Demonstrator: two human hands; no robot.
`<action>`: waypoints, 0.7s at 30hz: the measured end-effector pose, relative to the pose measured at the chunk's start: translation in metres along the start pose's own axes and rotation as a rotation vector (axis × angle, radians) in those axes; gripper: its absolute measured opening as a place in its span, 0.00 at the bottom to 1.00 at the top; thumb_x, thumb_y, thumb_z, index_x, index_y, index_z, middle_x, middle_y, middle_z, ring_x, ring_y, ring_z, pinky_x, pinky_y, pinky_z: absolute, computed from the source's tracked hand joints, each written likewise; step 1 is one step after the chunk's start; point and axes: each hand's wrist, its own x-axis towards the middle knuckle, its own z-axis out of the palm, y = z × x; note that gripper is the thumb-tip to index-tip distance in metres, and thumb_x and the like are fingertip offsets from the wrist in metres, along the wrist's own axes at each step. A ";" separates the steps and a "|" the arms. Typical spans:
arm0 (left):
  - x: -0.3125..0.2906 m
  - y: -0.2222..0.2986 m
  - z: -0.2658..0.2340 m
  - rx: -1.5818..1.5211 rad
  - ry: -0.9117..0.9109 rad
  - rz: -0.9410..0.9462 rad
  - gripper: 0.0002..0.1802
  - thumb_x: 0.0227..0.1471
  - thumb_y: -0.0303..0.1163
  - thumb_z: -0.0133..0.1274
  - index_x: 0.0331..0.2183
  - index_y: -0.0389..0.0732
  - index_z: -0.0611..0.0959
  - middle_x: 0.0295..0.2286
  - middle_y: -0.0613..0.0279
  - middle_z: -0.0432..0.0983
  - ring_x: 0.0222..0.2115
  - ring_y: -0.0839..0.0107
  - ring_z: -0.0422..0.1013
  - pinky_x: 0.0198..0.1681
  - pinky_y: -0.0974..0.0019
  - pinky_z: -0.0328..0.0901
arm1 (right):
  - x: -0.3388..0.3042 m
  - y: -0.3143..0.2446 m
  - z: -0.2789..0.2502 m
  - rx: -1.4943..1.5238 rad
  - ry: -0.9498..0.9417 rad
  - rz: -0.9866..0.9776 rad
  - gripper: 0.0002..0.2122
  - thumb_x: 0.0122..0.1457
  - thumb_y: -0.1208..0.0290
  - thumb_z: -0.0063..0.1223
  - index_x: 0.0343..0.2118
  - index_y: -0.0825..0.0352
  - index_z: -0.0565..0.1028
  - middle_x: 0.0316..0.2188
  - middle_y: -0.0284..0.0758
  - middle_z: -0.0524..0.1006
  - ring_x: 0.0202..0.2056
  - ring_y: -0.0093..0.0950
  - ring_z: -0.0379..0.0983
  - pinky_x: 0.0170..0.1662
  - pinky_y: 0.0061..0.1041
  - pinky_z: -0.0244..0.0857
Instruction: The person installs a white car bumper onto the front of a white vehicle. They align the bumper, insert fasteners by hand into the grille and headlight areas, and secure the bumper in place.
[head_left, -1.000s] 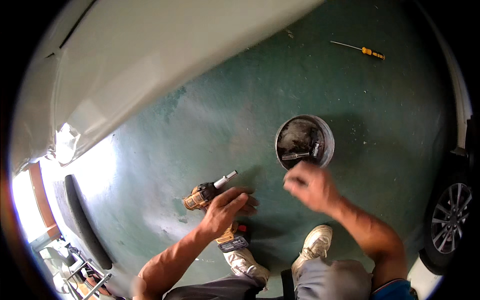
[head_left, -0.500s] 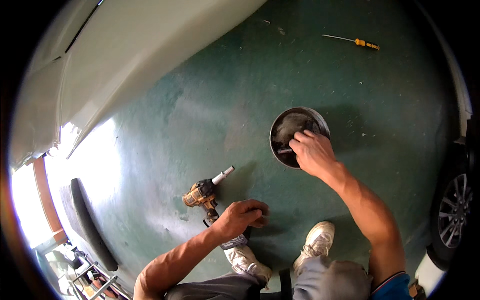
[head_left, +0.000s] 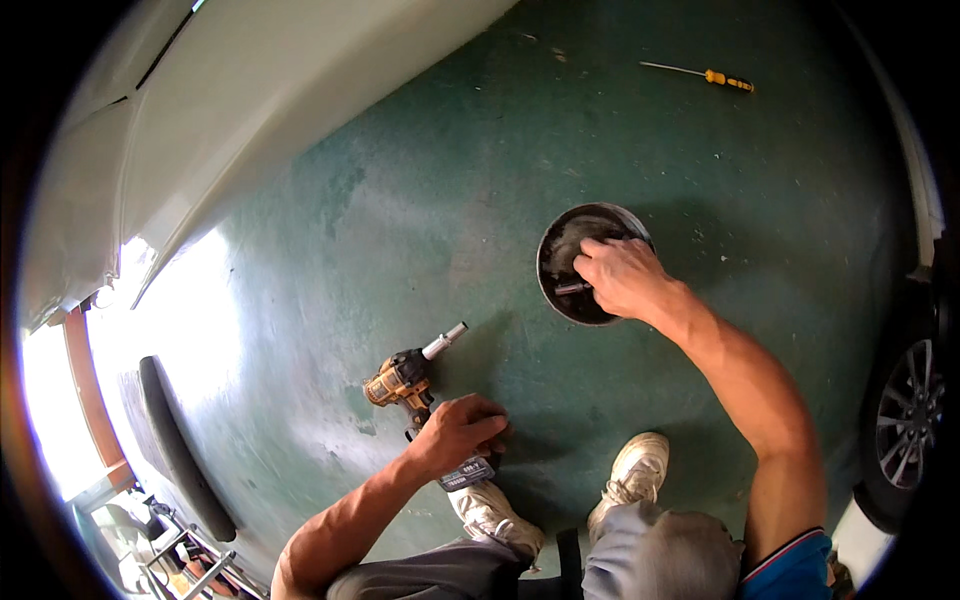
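Note:
My right hand (head_left: 622,277) reaches over the rim of a round dark metal bowl (head_left: 547,240). Its fingers are bent together inside, and whatever they grip is hidden. By the fingertips lies a small metal cylindrical piece (head_left: 571,289). My left hand (head_left: 458,436) hangs over the handle of a tan and black cordless impact wrench (head_left: 396,380), covering part of it. That hand's fingers are curled, with the palm out of sight. A silver socket (head_left: 445,341) sits on the wrench's nose, and its battery (head_left: 467,474) shows below the hand.
A yellow and black screwdriver (head_left: 727,80) lies on the green floor (head_left: 420,250) at the far right. A pale car body panel (head_left: 300,70) fills the upper left. A car wheel (head_left: 905,415) stands at the right edge. My shoes (head_left: 640,470) are close to the wrench.
My left hand has shifted left, covering more of the wrench handle and uncovering more of its battery. My right hand remains in the bowl, its fingers slightly moved. The view has shifted a little.

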 end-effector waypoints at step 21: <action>0.004 0.000 -0.004 0.168 0.048 0.090 0.15 0.59 0.30 0.59 0.44 0.30 0.83 0.36 0.58 0.80 0.34 0.75 0.77 0.40 0.70 0.73 | -0.003 0.017 -0.015 0.094 0.600 0.011 0.08 0.53 0.77 0.55 0.36 0.65 0.79 0.37 0.33 0.78 0.38 0.36 0.77 0.39 0.35 0.74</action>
